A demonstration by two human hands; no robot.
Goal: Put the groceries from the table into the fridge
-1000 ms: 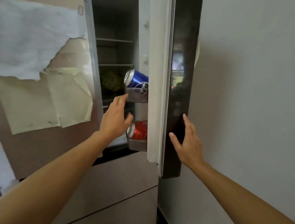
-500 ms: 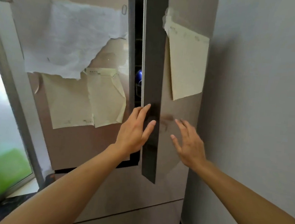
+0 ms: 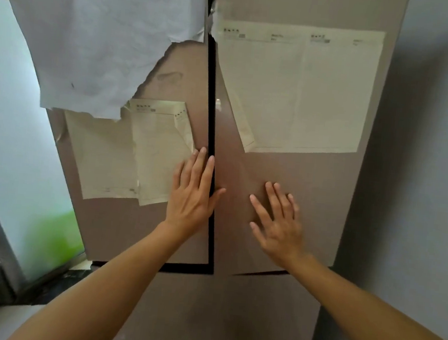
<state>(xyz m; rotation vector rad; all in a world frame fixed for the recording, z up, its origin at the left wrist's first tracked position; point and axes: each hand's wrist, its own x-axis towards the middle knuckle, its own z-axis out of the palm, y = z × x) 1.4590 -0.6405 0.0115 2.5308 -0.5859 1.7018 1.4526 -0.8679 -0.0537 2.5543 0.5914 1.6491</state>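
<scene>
The taupe fridge [image 3: 219, 305] stands upright. Its left door [image 3: 104, 227] and right door [image 3: 324, 192] are shut or nearly so, with a thin dark seam between them.

A person's left hand [image 3: 192, 194] lies flat on the left door [image 3: 120, 231] of the fridge [image 3: 219, 305], beside the centre seam; the right hand [image 3: 277, 223] lies flat on the right door [image 3: 285, 169]. Above them, a torn sheet [image 3: 101, 42] hangs left and a paper [image 3: 305, 90] right. A wall [image 3: 421, 160] flanks the right side.

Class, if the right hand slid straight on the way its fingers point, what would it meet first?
The right hand would likely meet the lower corner of the large paper on the fridge door first.
</scene>
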